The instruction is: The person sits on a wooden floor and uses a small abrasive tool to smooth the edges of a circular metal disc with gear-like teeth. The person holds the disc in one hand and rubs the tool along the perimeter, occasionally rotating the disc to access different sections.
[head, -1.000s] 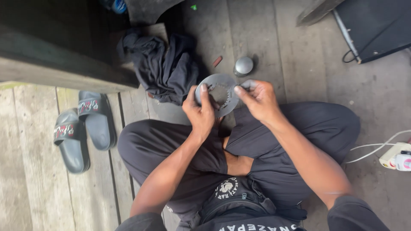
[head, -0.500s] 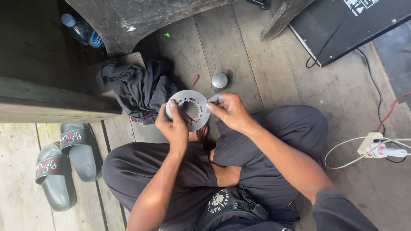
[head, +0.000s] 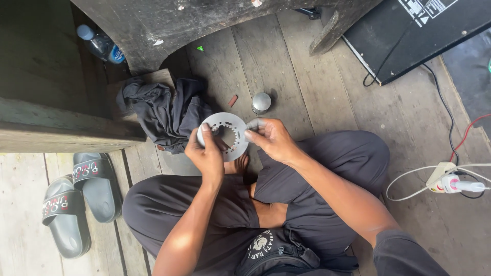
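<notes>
Metal disc (head: 225, 134), a flat grey ring with small holes round its face and a toothed inner opening, sits upright between both hands above the person's crossed legs. Compared with a second ago it has turned more face-on to the camera, so the round holes and inner teeth now show plainly; half a second ago it was already held much like this, which suggests the turning has settled and the face is being looked over or wiped.

Going from big to small around the fingers: beyond the fingertips, farthest out, lies a black flat case (head: 414, 36) with a cable, and the dark wooden beam (head: 169, 25). Outward of the left fingers is a crumpled dark cloth (head: 163, 110), nearly touching the disc's edge. Well off behind the left wrist stand two grey slippers (head: 76, 202). Beyond the right wrist is a white power strip (head: 447, 181) with cords. Just past the right fingertips rests a small round metal cap (head: 261, 102), and beside it a tiny reddish bit (head: 232, 100).

Left hand (head: 207, 153) pinches the disc's left rim, thumb across the face and fingers closed behind. Right hand (head: 271, 139) grips the right rim, its fingers narrow and pressing a small pale grey scrap (head: 254, 124) against the edge.
</notes>
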